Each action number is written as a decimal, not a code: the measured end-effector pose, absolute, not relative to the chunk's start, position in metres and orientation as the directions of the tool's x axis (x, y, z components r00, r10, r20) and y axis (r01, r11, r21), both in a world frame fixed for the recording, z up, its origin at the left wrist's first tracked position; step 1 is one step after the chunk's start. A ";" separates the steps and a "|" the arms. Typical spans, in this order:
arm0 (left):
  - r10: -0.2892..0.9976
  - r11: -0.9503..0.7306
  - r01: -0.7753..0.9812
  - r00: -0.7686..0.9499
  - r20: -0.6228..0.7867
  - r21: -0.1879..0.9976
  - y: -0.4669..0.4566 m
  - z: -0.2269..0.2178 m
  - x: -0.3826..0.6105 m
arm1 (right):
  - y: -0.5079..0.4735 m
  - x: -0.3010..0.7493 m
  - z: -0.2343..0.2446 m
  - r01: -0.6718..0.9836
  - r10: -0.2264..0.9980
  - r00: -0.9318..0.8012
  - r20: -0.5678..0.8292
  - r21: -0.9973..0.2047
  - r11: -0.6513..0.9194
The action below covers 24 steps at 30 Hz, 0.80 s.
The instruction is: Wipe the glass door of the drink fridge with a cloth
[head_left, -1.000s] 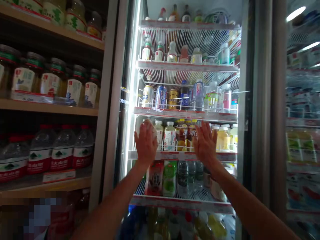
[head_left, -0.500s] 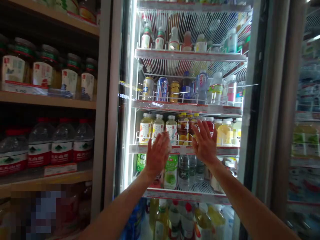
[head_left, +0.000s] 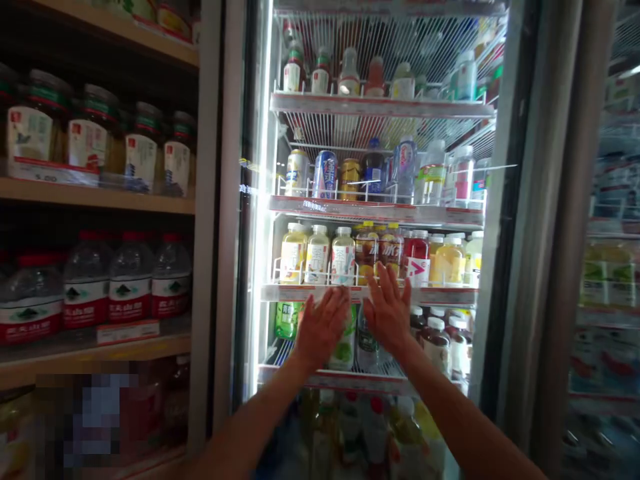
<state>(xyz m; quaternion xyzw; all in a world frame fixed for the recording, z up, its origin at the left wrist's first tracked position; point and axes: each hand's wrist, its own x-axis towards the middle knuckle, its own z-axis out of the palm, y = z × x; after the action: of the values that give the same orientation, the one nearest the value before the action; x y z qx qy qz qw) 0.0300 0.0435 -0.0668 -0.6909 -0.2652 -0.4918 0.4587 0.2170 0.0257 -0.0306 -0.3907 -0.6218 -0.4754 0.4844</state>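
Observation:
Both my hands are raised, backs toward me, in front of a lit drinks fridge. My left hand [head_left: 324, 327] has its fingers stretched out and covers part of a green-labelled bottle [head_left: 345, 350]. Beside it, my right hand [head_left: 387, 310] is spread at the edge of a middle shelf [head_left: 430, 295], before a clear water bottle [head_left: 367, 343]. Neither hand holds anything. Whether they touch the glass door or the shelf I cannot tell. Just above stand white-capped tea bottles [head_left: 343, 257], brown yellow-capped bottles [head_left: 367, 243] and a red bottle [head_left: 417, 257].
Cans [head_left: 325, 175] and bottles fill the shelf above. To the left, a wooden rack [head_left: 100, 193] carries jar-like bottles [head_left: 87, 130] and red-capped water bottles [head_left: 130, 280]. A metal door frame [head_left: 550, 233] runs down the right, with another fridge [head_left: 607, 267] beyond.
Both hands have moved down, and the right one has come left, closer to the left hand. The red bottle and the dark white-capped bottles show more fully now.

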 end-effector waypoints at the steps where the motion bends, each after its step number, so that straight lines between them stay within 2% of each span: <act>1: -0.091 -0.450 0.785 0.434 0.896 -0.426 0.042 -0.071 0.032 | 0.026 0.216 -0.035 0.946 0.039 -0.230 0.972 0.213 0.244; 3: -0.082 -0.445 0.791 0.431 0.899 -0.420 0.043 -0.072 0.022 | 0.027 0.221 -0.042 0.947 0.056 -0.234 0.971 0.215 0.240; 7: -0.060 -0.375 0.913 0.148 0.987 -0.160 0.050 -0.061 -0.001 | 0.028 0.231 -0.050 0.947 0.064 -0.240 0.969 0.219 0.234; 8: -0.059 -0.369 0.921 0.112 0.992 -0.126 0.050 -0.062 0.001 | 0.028 0.230 -0.052 0.951 0.064 -0.226 0.972 0.206 0.230; 10: -0.061 -0.397 0.893 0.204 0.977 -0.211 0.048 -0.072 0.017 | 0.027 0.226 -0.054 0.961 0.059 -0.186 0.981 0.169 0.220; 13: -0.098 -0.454 0.757 0.481 0.871 -0.469 0.043 -0.098 0.036 | 0.027 0.223 -0.057 0.963 0.058 -0.177 0.983 0.161 0.216; 15: -0.096 -0.468 0.714 0.545 0.833 -0.521 0.042 -0.110 0.028 | 0.025 0.228 -0.059 0.958 0.082 -0.209 0.975 0.187 0.218; 17: -0.051 -0.454 0.767 0.486 0.872 -0.454 0.044 -0.109 0.004 | 0.023 0.236 -0.063 0.952 0.112 -0.240 0.964 0.211 0.223; 21: 0.010 -0.344 0.933 0.110 0.994 -0.100 0.051 -0.097 -0.040 | 0.021 0.241 -0.069 0.953 0.139 -0.232 0.963 0.196 0.229; 22: 0.011 -0.337 0.940 0.061 0.998 -0.053 0.051 -0.099 -0.041 | 0.022 0.240 -0.070 0.957 0.141 -0.215 0.966 0.179 0.229; 23: 0.014 -0.346 0.936 0.069 0.998 -0.060 0.050 -0.104 -0.039 | 0.022 0.238 -0.071 0.960 0.138 -0.196 0.971 0.161 0.229; 24: 0.016 -0.369 0.922 0.136 0.991 -0.121 0.047 -0.112 -0.034 | 0.023 0.236 -0.072 0.962 0.131 -0.181 0.975 0.148 0.230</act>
<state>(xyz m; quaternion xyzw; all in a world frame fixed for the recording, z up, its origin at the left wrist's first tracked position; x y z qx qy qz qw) -0.0339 0.0474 -0.1120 -0.6264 -0.3741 -0.5405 0.4189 0.2361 0.0230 -0.0715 -0.4351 -0.6283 -0.4426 0.4691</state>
